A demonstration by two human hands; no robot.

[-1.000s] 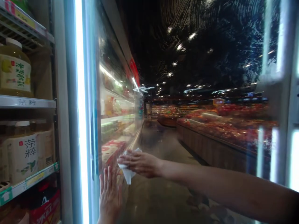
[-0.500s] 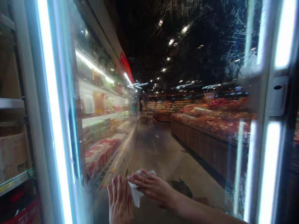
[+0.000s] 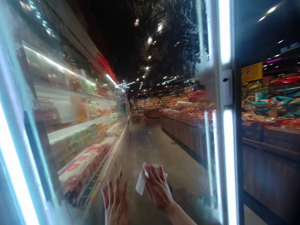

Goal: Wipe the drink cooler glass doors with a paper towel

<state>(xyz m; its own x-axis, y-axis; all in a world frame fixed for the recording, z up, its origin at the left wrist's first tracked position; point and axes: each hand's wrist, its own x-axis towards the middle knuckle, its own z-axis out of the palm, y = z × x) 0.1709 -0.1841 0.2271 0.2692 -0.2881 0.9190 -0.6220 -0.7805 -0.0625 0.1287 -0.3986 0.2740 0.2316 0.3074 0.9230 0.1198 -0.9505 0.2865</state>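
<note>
Hands [image 3: 115, 201] flat, right [image 3: 158, 187] apparently pressing tissue [image 3: 140, 183].

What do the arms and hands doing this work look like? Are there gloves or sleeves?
They're human: the left hand and right hand are gloveless, with slim fingers. No sleeve covers the visible right forearm, and I see no jewellery.

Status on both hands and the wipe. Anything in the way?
Right hand holding white wipe. Left hand open beside it, apart from wipe. Nothing visibly blocking; glass door streaked higher up.
</note>
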